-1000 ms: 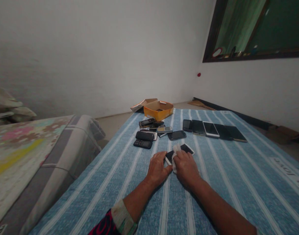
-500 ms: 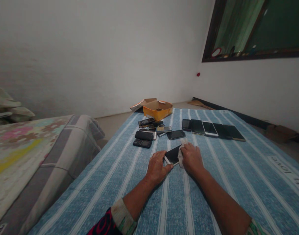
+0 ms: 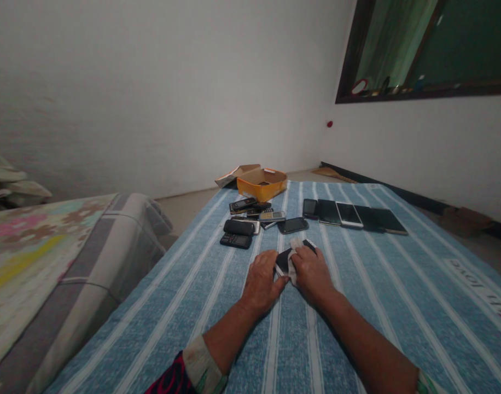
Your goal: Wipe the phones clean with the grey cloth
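A white-edged smartphone (image 3: 283, 262) with a dark screen is held at its left end by my left hand (image 3: 262, 280), the thumb along the near edge and the fingers at the far side. My right hand (image 3: 312, 272) is closed on a crumpled white tissue (image 3: 292, 260) and presses it against the middle of the screen. The right hand covers much of the phone, and only its far right corner shows past the knuckles. Just beyond the hands lies a dark touchscreen phone (image 3: 293, 225).
Several old keypad phones (image 3: 236, 240) lie heaped at the left on the blue striped cloth (image 3: 217, 323). An open yellow box (image 3: 262, 189) stands behind them. Phones with dark screens, one white-framed (image 3: 349, 215), line up at right. A bed (image 3: 82, 257) stands to the left.
My right hand has moved left with the tissue across the screen, from the phone's right end to its middle. My left hand keeps its hold. The view has shifted slightly.
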`<state>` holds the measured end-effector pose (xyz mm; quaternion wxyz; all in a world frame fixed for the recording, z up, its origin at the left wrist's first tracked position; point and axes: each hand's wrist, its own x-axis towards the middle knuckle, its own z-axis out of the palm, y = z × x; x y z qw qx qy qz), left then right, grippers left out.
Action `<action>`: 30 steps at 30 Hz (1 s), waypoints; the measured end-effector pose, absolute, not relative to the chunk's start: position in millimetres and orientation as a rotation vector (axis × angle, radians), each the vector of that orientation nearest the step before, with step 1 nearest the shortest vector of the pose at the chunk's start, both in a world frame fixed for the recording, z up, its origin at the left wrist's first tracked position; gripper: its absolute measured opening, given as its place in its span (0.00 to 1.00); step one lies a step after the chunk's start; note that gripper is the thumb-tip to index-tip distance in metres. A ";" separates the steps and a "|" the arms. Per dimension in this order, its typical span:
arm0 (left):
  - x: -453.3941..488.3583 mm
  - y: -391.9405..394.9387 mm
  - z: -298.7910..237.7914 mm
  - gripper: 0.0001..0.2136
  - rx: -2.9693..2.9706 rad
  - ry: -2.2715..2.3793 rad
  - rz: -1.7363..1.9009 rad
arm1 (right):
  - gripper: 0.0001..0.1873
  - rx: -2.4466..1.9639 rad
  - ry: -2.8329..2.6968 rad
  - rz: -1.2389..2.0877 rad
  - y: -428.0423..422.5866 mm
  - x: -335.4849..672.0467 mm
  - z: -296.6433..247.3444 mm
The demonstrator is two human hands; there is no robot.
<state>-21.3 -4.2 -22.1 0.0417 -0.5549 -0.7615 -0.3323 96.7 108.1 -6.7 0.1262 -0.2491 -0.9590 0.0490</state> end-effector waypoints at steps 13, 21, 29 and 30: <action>-18.1 -6.2 -23.9 0.19 -1.872 -2.233 -0.725 | 0.17 -1.105 -2.660 0.131 139.4 101.9 -9.9; -18.0 -2.9 -17.2 0.15 -1.931 -2.037 -0.608 | 0.20 -0.989 -2.308 0.376 159.6 103.2 -19.5; -15.9 -4.2 -18.3 0.16 -1.843 -2.080 -0.834 | 0.21 -0.809 -2.029 0.370 167.1 107.1 -16.9; -15.9 -3.5 -17.6 0.16 -1.786 -2.174 -0.873 | 0.21 -0.792 -2.037 0.331 164.6 106.1 -17.3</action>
